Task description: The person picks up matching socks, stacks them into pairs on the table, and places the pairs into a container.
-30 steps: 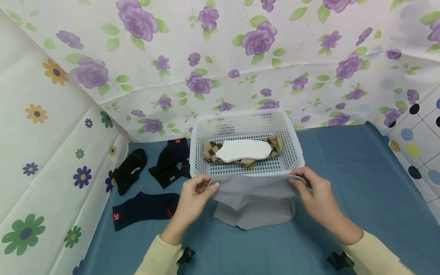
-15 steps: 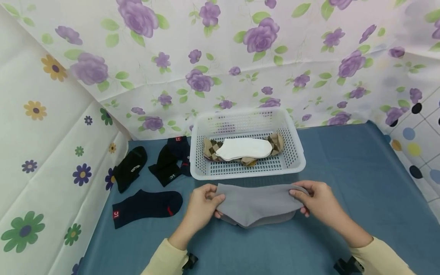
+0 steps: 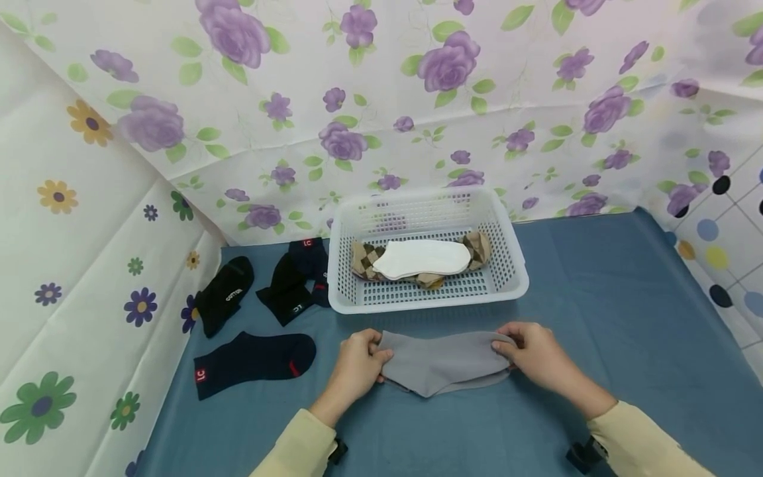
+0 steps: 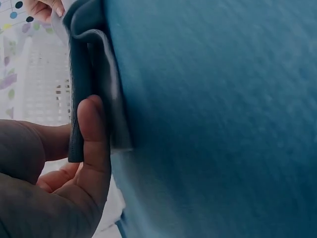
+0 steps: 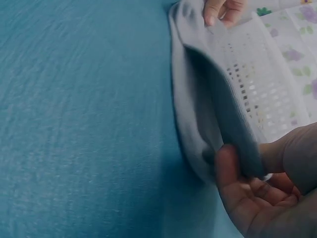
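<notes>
A grey sock (image 3: 441,358) is stretched sideways between both hands, over a second grey sock (image 3: 485,381) whose lower edge peeps out beneath it. My left hand (image 3: 357,361) pinches the upper sock's left end between thumb and fingers. At the other end my right hand (image 3: 533,351) pinches it the same way. The left wrist view shows the thumb against the fabric edge (image 4: 77,119), with the lower sock close beside it. In the right wrist view the two grey layers (image 5: 233,114) stand apart in the middle, and the right thumb lies near the lower one.
Behind the hands stands a white plastic basket (image 3: 429,305) holding a white sock (image 3: 423,258) and checkered brown socks (image 3: 479,248). On the left lie a navy sock (image 3: 253,364), a black pair (image 3: 226,291) and more dark socks (image 3: 286,288). Blue cloth (image 3: 626,298) covers the table.
Both hands have drawn the upper grey sock back from the basket's front rim toward the person and lowered it over the other grey sock, which now is mostly covered.
</notes>
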The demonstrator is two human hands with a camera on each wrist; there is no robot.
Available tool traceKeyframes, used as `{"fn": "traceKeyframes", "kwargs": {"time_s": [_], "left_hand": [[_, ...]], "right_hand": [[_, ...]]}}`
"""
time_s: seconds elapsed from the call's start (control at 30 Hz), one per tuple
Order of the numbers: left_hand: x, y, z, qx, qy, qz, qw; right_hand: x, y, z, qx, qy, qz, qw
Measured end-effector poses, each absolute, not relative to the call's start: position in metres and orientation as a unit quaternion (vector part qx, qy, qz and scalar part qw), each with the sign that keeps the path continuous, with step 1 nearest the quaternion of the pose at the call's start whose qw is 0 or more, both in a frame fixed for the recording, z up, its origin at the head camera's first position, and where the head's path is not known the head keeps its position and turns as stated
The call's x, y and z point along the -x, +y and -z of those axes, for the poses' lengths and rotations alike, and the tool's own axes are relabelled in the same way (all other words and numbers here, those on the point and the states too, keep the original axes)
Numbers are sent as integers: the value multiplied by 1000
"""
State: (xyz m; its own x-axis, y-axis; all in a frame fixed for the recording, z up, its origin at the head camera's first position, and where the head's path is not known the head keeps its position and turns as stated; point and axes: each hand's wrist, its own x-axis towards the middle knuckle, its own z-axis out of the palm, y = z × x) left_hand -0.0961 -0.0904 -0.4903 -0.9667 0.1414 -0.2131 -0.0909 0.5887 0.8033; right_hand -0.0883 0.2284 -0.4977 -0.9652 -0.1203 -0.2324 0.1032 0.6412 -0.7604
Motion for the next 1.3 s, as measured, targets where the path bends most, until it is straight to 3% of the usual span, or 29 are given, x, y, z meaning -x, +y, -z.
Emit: {"fn": "traceKeyframes", "kwargs": {"time_s": [0.4, 0.63, 0.8, 0.97, 1.1, 1.3], "left_hand": [[100, -97, 493, -17, 887, -444, 125], [105, -104, 493, -1, 920, -381, 90], [106, -106, 487, 1, 933, -356, 45], [100, -93, 478, -75, 937, -341, 11], [95, -81, 475, -139, 929, -338, 52], [94, -76, 483, -134, 928, -313, 149]], "right_hand": [[88, 226, 499, 13, 916, 380, 126], [88, 227, 497, 27, 927, 357, 111], [86, 223, 488, 43, 945, 320, 57], [79, 215, 479, 95, 951, 294, -20], [76, 210, 478, 175, 946, 269, -37], [78, 210, 488, 205, 950, 235, 25]]}}
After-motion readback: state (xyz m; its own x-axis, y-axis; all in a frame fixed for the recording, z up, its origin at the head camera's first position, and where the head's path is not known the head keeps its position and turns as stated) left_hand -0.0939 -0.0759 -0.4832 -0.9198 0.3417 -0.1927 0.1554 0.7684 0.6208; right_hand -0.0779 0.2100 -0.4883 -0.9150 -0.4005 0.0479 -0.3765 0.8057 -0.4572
